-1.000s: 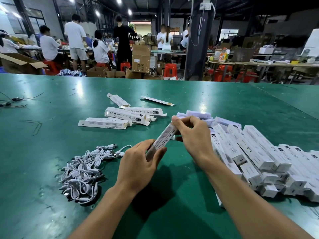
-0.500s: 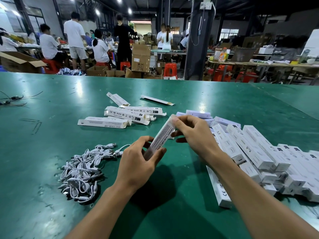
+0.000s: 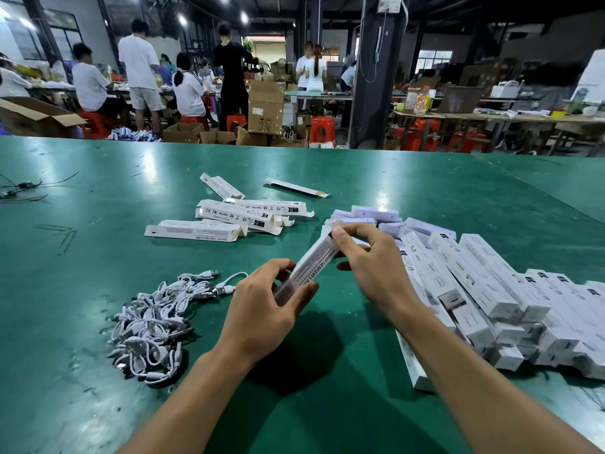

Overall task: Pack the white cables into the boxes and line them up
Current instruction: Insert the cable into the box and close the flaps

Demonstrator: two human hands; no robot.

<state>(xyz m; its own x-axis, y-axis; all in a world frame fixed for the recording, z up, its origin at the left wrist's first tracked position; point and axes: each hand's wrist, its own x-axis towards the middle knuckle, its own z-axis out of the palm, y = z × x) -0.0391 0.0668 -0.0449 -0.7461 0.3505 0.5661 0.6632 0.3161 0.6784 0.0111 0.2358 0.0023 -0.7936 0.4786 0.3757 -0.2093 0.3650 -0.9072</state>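
I hold one long white box (image 3: 314, 262) slanted above the green table (image 3: 98, 257), between both hands. My left hand (image 3: 265, 309) grips its near end, fingers curled round it. My right hand (image 3: 370, 263) pinches its far end with thumb and fingertips. A heap of coiled white cables (image 3: 157, 319) lies to the left of my left hand. Several open white boxes (image 3: 235, 217) lie scattered beyond my hands. A row of packed white boxes (image 3: 484, 290) lies side by side at the right, partly under my right forearm.
Thin black wires (image 3: 19, 188) lie at the table's far left. Beyond the table's far edge are cardboard cartons (image 3: 265, 108), red stools, a dark pillar (image 3: 373, 77) and several people working at other tables.
The box has tilted up and turned between my hands, its printed side now facing me. My right hand shifted slightly along its far end. A box under my right forearm has come into view.
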